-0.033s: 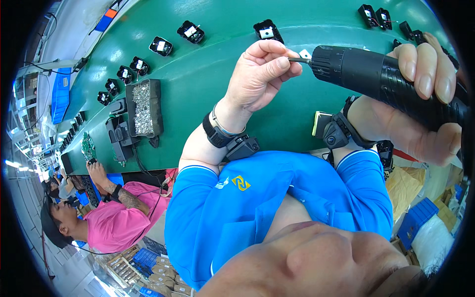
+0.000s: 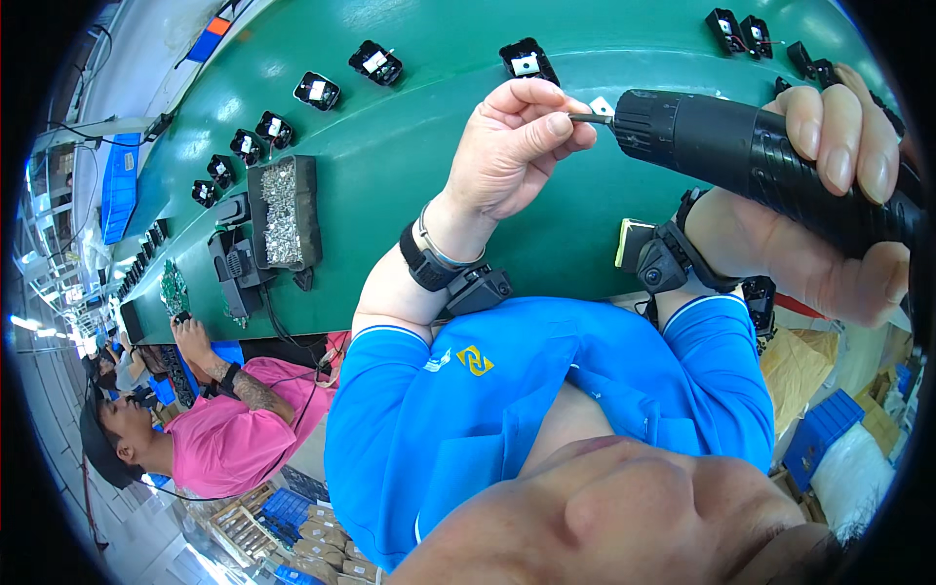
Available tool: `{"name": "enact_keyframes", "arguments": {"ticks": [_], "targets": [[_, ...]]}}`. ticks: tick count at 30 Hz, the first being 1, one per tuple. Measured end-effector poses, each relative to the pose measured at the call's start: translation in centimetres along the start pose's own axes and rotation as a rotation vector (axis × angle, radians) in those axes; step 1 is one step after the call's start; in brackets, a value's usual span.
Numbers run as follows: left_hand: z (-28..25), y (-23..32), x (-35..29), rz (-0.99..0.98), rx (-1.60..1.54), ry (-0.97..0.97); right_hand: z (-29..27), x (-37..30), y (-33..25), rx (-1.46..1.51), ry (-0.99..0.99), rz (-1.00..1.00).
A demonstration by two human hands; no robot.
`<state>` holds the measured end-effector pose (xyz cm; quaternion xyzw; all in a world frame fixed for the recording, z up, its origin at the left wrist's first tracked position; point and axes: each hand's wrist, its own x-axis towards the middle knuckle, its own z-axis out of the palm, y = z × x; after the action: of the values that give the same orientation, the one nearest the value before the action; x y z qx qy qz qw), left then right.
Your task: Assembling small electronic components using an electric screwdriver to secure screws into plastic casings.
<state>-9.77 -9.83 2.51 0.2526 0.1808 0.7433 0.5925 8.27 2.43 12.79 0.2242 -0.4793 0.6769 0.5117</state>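
Observation:
A black electric screwdriver [image 2: 692, 136] lies across my right hand [image 2: 829, 185], whose fingers wrap round its body. Its nose points left, and a thin metal bit [image 2: 588, 118] sticks out of it. The thumb and forefinger of my left hand [image 2: 522, 141] pinch the free end of that bit, hiding its tip. Just above the bit, on the green table, is a small white piece [image 2: 601, 105] with a dark spot. Beyond my left hand sits an open black housing [image 2: 527, 62] with a white part inside.
Left of my hands, a dark tray [image 2: 307, 214] of small metal pieces stands beside a black device [image 2: 234, 263]. Several black housings [image 2: 318, 91] line the green table [image 2: 409, 136]; others [image 2: 726, 31] sit at the far right. A co-worker in pink [image 2: 239, 429] works at the left.

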Motion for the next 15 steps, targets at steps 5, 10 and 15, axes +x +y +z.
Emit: {"name": "enact_keyframes", "arguments": {"ticks": [5,10,15], "targets": [[0.6,1.2,0.7,0.197,0.402,0.012,-0.3,0.0,-0.3,0.012,0.051,-0.037],[-3.7,2.5,2.6,0.238,2.107,0.164,-1.2,0.3,-0.6,-0.065,0.043,-0.038],[-5.9,1.1,4.3,0.057,2.148,0.083,-1.4,0.3,-1.2,-0.126,0.03,-0.043]]}}
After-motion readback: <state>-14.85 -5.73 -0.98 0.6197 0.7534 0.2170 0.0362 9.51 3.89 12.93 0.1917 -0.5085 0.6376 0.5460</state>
